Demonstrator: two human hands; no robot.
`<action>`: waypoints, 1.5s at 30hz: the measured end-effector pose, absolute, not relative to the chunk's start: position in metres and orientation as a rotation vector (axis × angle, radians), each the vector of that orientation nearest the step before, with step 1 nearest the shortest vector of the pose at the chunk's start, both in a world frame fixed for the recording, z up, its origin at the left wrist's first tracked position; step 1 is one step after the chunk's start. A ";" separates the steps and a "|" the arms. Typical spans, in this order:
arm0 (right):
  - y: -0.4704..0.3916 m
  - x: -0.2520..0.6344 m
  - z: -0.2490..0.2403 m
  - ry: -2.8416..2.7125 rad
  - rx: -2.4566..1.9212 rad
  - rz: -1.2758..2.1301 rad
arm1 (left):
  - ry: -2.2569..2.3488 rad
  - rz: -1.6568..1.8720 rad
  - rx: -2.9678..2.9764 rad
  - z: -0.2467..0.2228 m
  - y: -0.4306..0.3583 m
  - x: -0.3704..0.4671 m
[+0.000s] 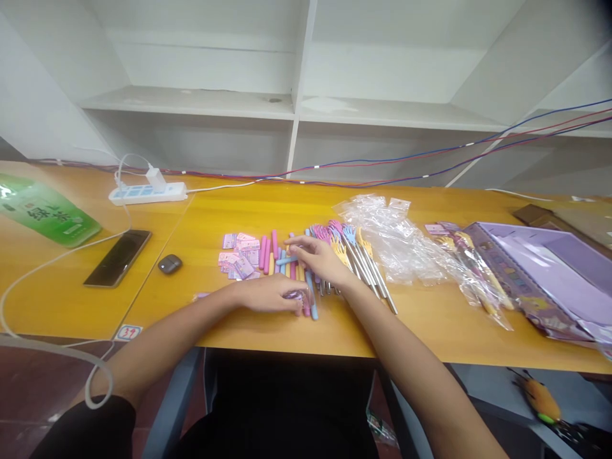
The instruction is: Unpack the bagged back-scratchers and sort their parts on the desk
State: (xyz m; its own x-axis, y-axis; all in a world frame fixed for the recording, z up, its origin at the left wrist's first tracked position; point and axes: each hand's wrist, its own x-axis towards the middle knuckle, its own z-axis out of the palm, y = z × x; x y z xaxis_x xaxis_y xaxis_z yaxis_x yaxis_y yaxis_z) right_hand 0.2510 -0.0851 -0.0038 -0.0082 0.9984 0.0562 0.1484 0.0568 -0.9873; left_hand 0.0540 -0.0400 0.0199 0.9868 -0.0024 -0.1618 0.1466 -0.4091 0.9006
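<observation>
My left hand (275, 294) is over the front of a row of coloured tubes, its fingers curled around something small and purple that they partly hide. My right hand (318, 258) reaches in from the right, its thumb and fingers closed at a light blue tube (287, 260) that lies crosswise above the others. Pink tubes (263, 252) lie beside yellow and blue ones. Small purple printed cards (241, 258) are heaped to their left. Right of my right hand lie back scratchers (366, 255) with metal rods and pink, blue and yellow hand-shaped heads.
Clear plastic bags (396, 242) are piled behind the scratchers. Bagged scratchers (480, 271) lie beside a purple box (540, 274) at right. On the left are a phone (118, 258), a black earbud case (169, 264), a power strip (148, 193) and a green bottle (48, 210).
</observation>
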 end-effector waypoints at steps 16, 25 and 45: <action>-0.086 0.258 -0.005 -1.300 -1.025 0.965 | 0.545 0.389 1.699 0.023 -0.024 0.050; -0.085 0.259 0.002 -1.220 -1.193 0.955 | 0.489 0.395 1.633 0.017 -0.020 0.051; -0.087 0.309 0.107 -1.073 -0.930 0.260 | 0.365 0.213 1.672 0.005 -0.020 0.056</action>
